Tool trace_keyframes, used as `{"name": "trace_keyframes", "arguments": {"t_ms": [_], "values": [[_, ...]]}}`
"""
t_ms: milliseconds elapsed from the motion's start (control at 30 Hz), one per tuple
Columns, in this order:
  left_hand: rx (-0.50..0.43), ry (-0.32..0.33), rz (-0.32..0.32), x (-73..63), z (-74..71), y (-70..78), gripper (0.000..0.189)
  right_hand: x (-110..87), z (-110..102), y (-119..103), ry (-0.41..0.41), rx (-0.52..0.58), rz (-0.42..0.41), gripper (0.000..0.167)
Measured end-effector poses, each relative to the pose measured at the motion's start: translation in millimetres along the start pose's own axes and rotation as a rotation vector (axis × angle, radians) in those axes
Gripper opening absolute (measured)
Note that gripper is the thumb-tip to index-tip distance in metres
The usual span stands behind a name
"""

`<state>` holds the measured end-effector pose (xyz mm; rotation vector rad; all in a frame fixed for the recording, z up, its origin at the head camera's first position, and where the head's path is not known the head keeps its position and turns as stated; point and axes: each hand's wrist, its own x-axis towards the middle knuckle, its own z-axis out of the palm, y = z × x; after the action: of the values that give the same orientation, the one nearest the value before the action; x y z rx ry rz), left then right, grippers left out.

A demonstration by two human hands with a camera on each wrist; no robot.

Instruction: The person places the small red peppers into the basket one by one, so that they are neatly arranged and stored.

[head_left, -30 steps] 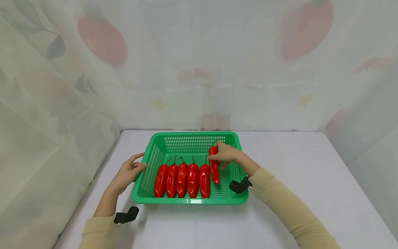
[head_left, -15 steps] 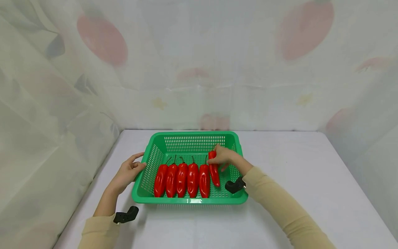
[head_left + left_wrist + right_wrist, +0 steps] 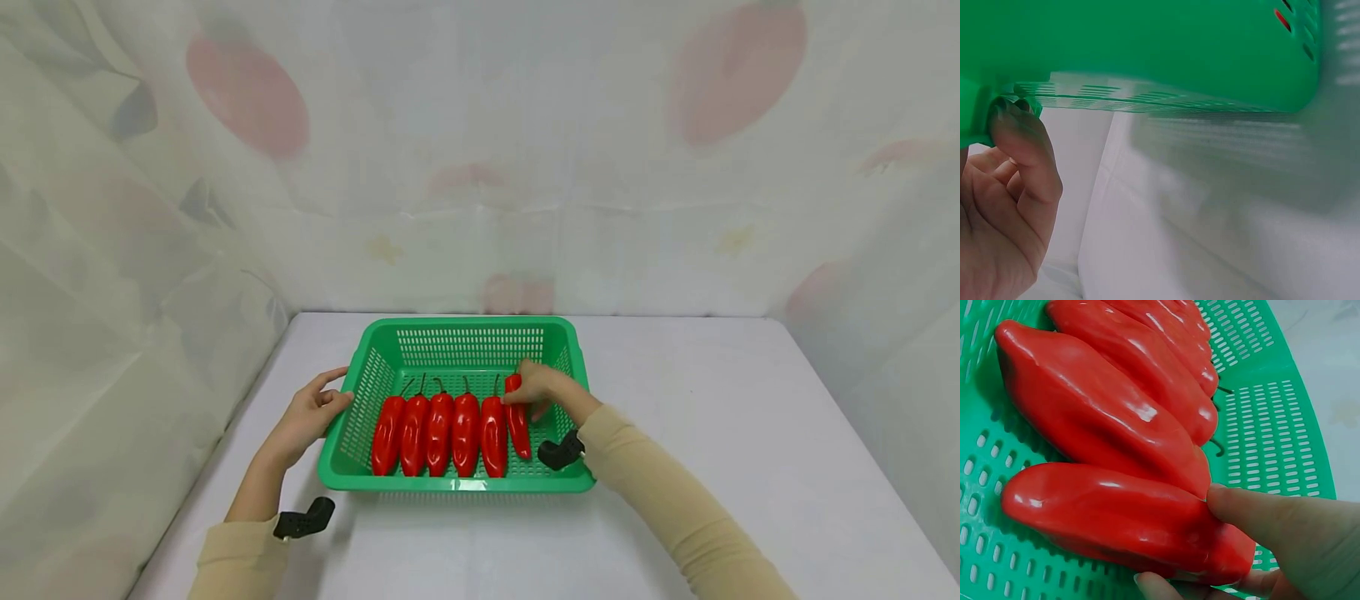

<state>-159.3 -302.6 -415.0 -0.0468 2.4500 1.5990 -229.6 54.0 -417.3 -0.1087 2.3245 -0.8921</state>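
Note:
A green plastic basket [image 3: 457, 484] with slotted walls stands on the table. Along its floor several glossy red chili peppers lie side by side, stems toward the far wall, such as the leftmost pepper [image 3: 387, 437]. At the right end of this row, my right hand [image 3: 538, 386] grips one more red chili pepper [image 3: 1116, 519] near its stem end, thumb on one side and fingers on the other. That pepper lies low in the basket, close beside its neighbour [image 3: 1104, 406]. My left hand [image 3: 303, 421] holds the basket's left rim, fingers curled at the edge in the left wrist view [image 3: 1025, 156].
A white cloth covers the table [image 3: 697, 400], which extends to the right of the basket. Behind it hangs a pale curtain [image 3: 600, 167] with faded red prints, and more of it slopes down at the left. Black wrist cameras sit on both forearms.
My right hand has lowered the chili pepper into the basket and drawn it slightly toward the near side, beside the row. My left hand has stayed on the rim.

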Motion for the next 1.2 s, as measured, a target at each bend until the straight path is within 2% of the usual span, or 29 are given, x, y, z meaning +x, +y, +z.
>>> {"name": "trace_keyframes", "arguments": {"t_ms": [100,267,500,667,800,1000,1200], "values": [[0.001,0.007,0.002,2.5,-0.6,-5.0,0.058,-0.6,1.1,0.8,-0.004,-0.020,0.007,0.068],[0.004,0.005,0.010,1.8,-0.4,-5.2,0.060,-2.6,2.2,0.7,-0.017,-0.025,0.020,0.066],[0.013,0.007,0.012,0.3,0.0,-3.9,0.061,-1.4,4.2,1.7,-0.034,-0.054,0.039,0.046],[0.016,0.005,0.016,1.6,-0.9,-5.3,0.062,-0.9,5.4,2.3,-0.027,-0.057,0.046,0.043],[0.010,0.006,0.014,2.8,-0.8,-7.0,0.062,0.1,5.9,3.2,-0.021,-0.061,0.048,0.047],[-0.004,0.006,0.014,3.5,-0.6,-8.3,0.061,2.7,5.1,4.0,0.015,-0.115,0.018,0.053],[-0.005,0.003,0.016,2.5,-0.2,-7.0,0.061,1.1,1.5,3.4,0.099,-0.188,-0.069,0.050]]}}
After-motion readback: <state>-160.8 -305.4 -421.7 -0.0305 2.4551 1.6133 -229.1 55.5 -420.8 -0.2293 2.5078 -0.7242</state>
